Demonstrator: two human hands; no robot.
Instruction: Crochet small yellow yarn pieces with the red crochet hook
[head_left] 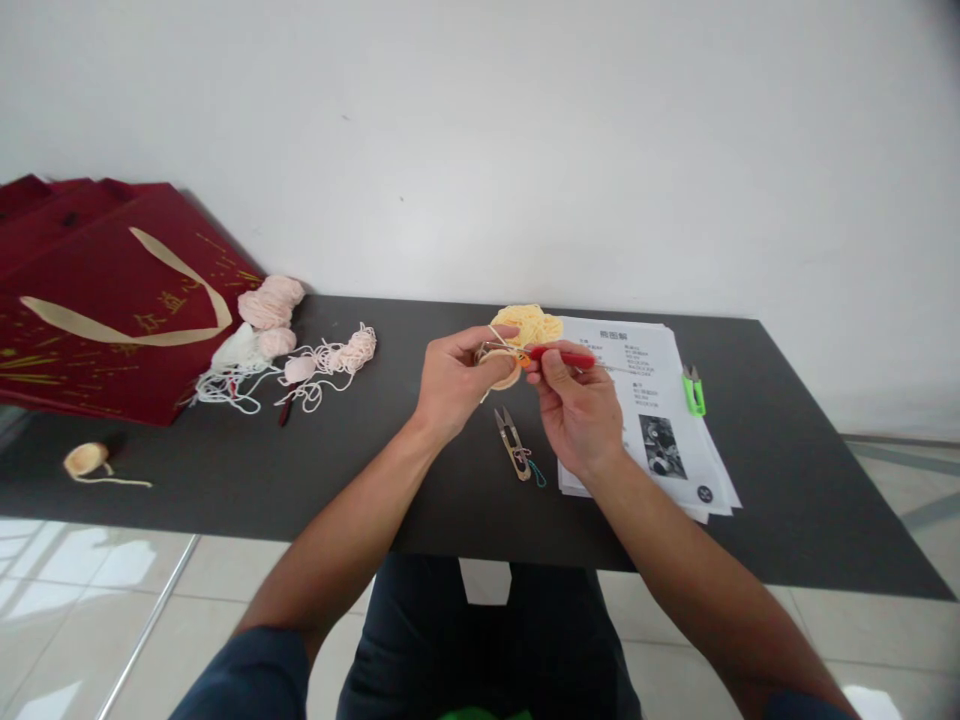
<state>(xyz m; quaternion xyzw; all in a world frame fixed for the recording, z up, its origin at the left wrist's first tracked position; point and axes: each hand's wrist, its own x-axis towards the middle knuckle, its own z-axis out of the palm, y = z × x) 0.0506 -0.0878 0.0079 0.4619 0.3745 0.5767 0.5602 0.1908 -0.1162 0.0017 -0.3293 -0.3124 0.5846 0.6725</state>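
My left hand [457, 380] is closed on a small round cream crochet piece [504, 370], held above the table with a strand of yarn over the index finger. Between thumb and fingers, my right hand [574, 405] grips the red handle of a crochet hook [570, 357]. The hook's metal shaft points left and meets the crochet piece. A small orange item [524, 361] shows at the piece's edge; its kind is unclear. Just behind my hands lies a bundle of yellow yarn [529, 324]. Thread snips [513, 445] rest on the table below them.
Printed sheets [622, 400] lie at the right, with green-handled snips [694, 390] on their edge. At the left stand dark red gift bags [112, 300], beside pink yarn [270, 302] and tangled white yarn [236, 365]. A cream crochet cup [86, 459] sits near the table's front left edge.
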